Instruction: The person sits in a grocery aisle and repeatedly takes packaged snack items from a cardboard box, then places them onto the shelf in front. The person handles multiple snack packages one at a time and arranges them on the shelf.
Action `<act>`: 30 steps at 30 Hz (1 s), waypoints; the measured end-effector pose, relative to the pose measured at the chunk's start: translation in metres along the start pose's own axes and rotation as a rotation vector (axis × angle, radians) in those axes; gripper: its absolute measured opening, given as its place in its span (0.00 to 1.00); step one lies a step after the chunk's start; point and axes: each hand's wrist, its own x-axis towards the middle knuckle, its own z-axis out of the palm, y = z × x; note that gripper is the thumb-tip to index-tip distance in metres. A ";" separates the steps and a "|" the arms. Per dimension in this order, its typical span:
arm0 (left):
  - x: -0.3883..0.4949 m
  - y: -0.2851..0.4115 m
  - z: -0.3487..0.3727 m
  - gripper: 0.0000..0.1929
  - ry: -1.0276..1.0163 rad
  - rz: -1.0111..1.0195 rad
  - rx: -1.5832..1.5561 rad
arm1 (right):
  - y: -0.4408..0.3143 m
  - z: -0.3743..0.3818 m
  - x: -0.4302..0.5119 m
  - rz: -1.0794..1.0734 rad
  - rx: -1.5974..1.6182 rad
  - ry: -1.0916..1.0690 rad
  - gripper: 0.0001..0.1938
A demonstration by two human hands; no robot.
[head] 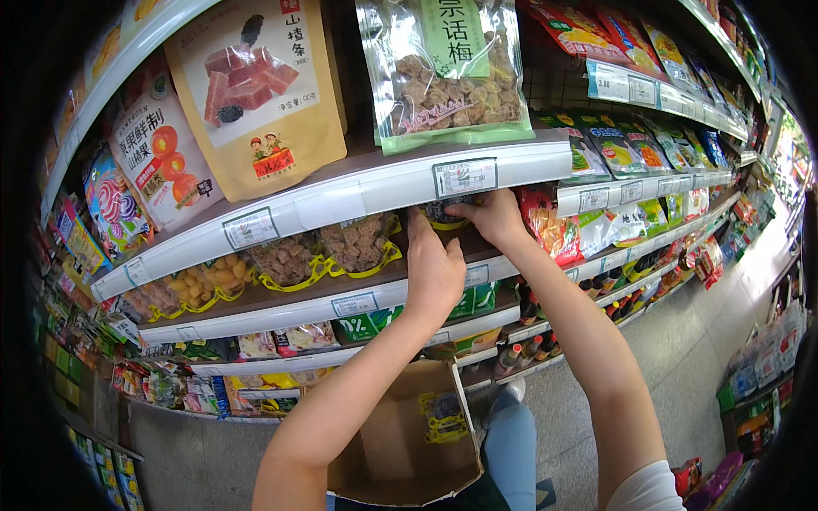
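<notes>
Both hands reach in under a shelf edge (358,198), to a dark-filled snack bag with a yellow edge (450,223) on the shelf below. My right hand (491,216) has its fingers on this bag from the right. My left hand (434,265) is at the bag's left side, fingertips hidden beneath the shelf lip. To the left stand clear bags of brown dried fruit with yellow edges (359,246). Below my forearms is an open cardboard box (409,447) holding several small yellow-edged packs (442,418) at its right side.
Above the hands stand a clear bag of dried plums (447,83) and a tan pouch (255,96). Red snack bags (549,223) sit right of my right wrist. Lower shelves hold green packs (473,300) and bottles (511,358). Tiled floor (562,421) shows beside my leg.
</notes>
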 end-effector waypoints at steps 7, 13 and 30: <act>0.000 -0.006 -0.001 0.40 -0.028 -0.006 0.056 | -0.021 0.014 0.004 -0.039 -0.009 -0.063 0.29; 0.005 -0.003 -0.009 0.40 -0.125 -0.071 -0.016 | -0.017 0.019 0.008 -0.006 -0.040 -0.094 0.30; -0.081 -0.013 -0.058 0.16 -0.259 -0.056 -0.486 | -0.093 -0.015 -0.141 -0.204 -0.007 0.119 0.18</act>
